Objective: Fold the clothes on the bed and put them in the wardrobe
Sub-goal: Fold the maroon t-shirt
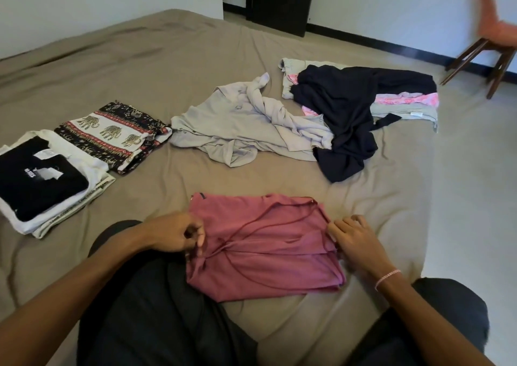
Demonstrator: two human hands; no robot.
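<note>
A pink top with thin straps lies partly folded on the bed right in front of me. My left hand pinches its left edge. My right hand grips its right edge where the layers meet. Further off lie a crumpled grey shirt, a dark navy garment and a pink-and-grey pile, all unfolded. To the left sit folded items: a black T-shirt on white clothes, and an elephant-print piece.
The brown bedsheet covers the bed, whose edge runs along the right. My dark-trousered knees flank the top. An orange chair stands on the pale floor at the far right. A dark door is at the back.
</note>
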